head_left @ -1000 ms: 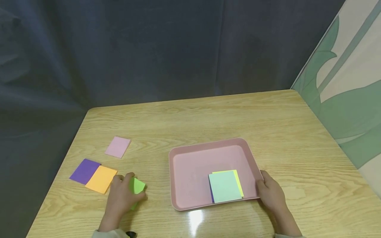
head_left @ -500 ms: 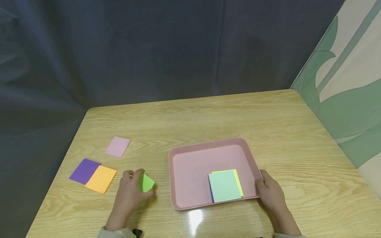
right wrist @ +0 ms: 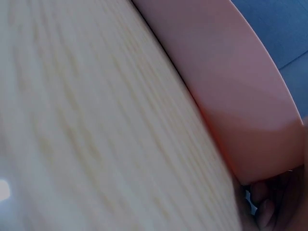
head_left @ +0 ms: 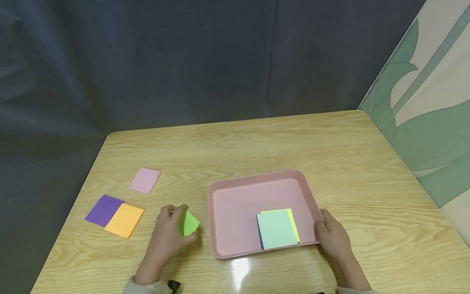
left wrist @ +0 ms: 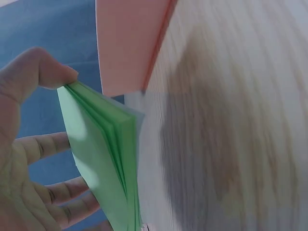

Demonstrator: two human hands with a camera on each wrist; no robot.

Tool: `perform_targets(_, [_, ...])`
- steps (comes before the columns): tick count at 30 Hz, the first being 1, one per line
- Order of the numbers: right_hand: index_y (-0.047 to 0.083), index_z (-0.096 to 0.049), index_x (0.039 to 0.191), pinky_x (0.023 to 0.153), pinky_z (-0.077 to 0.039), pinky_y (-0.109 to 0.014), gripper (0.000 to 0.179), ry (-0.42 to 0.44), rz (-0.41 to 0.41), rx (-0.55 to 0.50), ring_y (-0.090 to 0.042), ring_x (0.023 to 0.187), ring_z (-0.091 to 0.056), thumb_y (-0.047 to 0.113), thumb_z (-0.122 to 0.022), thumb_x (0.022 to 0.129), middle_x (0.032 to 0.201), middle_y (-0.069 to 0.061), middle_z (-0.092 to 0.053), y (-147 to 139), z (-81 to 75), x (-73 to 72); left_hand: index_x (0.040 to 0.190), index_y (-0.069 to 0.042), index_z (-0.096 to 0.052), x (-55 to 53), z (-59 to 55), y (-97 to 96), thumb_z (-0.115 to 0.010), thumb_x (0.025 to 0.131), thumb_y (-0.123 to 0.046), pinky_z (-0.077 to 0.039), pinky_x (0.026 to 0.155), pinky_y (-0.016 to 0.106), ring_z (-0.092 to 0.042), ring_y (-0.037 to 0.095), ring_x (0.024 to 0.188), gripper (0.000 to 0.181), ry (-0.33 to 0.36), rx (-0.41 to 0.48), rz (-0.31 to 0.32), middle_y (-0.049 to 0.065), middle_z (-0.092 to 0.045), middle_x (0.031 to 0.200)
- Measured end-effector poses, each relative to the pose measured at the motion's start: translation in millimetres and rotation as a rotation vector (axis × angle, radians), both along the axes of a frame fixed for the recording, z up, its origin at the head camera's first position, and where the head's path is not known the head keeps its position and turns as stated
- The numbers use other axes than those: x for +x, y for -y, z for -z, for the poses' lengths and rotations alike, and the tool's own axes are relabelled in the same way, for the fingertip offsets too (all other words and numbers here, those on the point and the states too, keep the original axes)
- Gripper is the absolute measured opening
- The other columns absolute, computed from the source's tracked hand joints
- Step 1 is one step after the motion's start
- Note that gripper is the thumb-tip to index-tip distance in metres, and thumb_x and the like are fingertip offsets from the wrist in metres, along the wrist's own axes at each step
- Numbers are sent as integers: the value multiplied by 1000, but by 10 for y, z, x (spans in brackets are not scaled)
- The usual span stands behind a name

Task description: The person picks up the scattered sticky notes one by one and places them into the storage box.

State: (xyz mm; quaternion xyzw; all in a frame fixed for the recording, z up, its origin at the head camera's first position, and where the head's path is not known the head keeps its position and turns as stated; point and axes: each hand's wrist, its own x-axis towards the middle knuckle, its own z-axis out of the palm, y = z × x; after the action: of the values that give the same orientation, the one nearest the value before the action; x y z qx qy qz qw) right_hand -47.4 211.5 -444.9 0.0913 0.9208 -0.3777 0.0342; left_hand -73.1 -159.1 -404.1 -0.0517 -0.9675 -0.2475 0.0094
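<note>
A pad of green sticky notes (head_left: 189,223) is pinched between the thumb and fingers of my left hand (head_left: 167,232). In the left wrist view the green pad (left wrist: 91,139) is tilted on edge, its sheets slightly fanned, beside the tray's wall. My right hand (head_left: 334,237) grips the near right corner of a shallow pink tray (head_left: 235,200); in the right wrist view the fingers are mostly hidden under the tray's rim (right wrist: 231,86). A mint pad (head_left: 277,229) lies in the tray's near right part, over a yellow one (head_left: 293,222) and a dark blue edge.
On the left of the wooden table (head_left: 257,147) lie a purple pad (head_left: 104,210), an orange pad (head_left: 124,220) against it, and a light pink pad (head_left: 145,180) farther back. A dark curtain (head_left: 220,61) hangs behind the table; a leaf-patterned cloth (head_left: 429,134) is at right.
My left hand has carried the green pad to the right and slightly away from me, closer to the tray. My right hand and the tray have stayed in place.
</note>
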Motion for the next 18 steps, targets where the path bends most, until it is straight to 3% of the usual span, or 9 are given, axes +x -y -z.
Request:
perform_targets(6, [-5,-39,121,78,-34,-54,36,3,3,-1,-44,101,-45,11,-27,91,113,-30,-47,0,9,-11,115,-7,-51,-12,-8,-99,-71,54,-24,-37,57,30,-43,25,80,66,-39,18,50,19,-41,105])
perform_targets(11, [-4,-40,121,77,-35,-53,36,2,10,1,-43,99,-46,11,-28,91,112,-30,-48,-1,7,-13,112,-8,-53,-25,10,-189,-73,54,-30,-38,62,34,-43,28,86,65,-93,9,86,19,-41,106])
perform_targets(18, [-5,-39,121,79,-34,-55,38,-1,12,-5,-45,102,-43,12,-26,90,113,-31,-47,-1,8,-10,113,-11,-54,-35,27,-324,-74,55,-35,-39,66,37,-43,29,90,66,-90,17,115,19,-41,108])
